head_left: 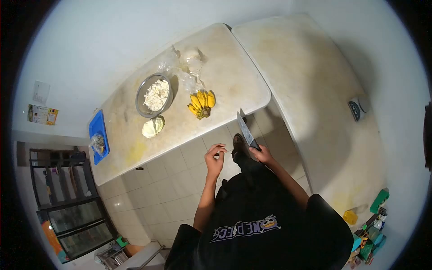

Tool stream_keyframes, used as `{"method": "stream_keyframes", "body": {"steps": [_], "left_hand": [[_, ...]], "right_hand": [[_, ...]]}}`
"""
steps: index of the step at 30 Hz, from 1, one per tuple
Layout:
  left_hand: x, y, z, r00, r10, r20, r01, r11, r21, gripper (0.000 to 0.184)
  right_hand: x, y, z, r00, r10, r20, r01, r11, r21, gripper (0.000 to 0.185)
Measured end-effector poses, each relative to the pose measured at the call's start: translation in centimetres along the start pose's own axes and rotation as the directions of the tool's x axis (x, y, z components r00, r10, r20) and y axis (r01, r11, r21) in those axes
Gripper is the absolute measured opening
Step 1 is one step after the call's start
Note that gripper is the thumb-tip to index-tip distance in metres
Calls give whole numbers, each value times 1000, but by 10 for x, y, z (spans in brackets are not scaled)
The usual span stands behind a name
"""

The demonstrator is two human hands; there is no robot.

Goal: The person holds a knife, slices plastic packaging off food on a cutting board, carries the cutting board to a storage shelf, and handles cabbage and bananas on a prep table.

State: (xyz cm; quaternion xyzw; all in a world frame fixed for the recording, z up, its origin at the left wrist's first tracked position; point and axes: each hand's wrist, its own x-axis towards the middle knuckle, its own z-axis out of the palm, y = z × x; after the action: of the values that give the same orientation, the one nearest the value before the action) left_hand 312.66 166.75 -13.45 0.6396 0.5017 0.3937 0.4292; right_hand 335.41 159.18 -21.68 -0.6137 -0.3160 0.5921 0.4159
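Note:
My right hand (262, 155) is closed around the dark handle of a kitchen knife (246, 133). The broad blade points up and away from me, just off the table's front edge. To its left, my left hand (215, 157) hangs over the floor, fingers loosely bent and apart from the thumb, with nothing visible in it. Beyond my hands, a bunch of yellow bananas (198, 102) lies near the table edge. Left of it sits a pale cut cabbage piece (153, 128). Behind that, a metal bowl (140, 104) holds chopped white pieces (157, 95).
Clear plastic bags (186, 67) lie behind the bananas. A blue tray (103, 130) with a bagged item is on the table's left end. A second table (288, 58) adjoins on the right, bearing a small scale-like device (357, 109) and several colourful items (366, 243).

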Motion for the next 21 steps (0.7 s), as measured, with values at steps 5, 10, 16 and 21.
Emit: {"method": "stream_keyframes", "body": {"steps": [5, 10, 16, 21], "left_hand": [[-35, -16, 17, 998, -61, -13, 59, 989, -135, 17], [-66, -20, 47, 999, -18, 45, 22, 994, -102, 21], [-108, -15, 96, 956, 124, 267, -70, 976, -204, 24], [-122, 8, 138, 902, 199, 382, -95, 957, -275, 23]], "right_hand": [[-49, -22, -23, 998, -24, -61, 21, 999, -39, 31], [-105, 15, -55, 971, -132, -200, 109, 986, -122, 36], [-182, 82, -87, 910, -86, -406, 99, 995, 11, 32], [-233, 98, -108, 849, 49, -526, 107, 959, 262, 30]]}}
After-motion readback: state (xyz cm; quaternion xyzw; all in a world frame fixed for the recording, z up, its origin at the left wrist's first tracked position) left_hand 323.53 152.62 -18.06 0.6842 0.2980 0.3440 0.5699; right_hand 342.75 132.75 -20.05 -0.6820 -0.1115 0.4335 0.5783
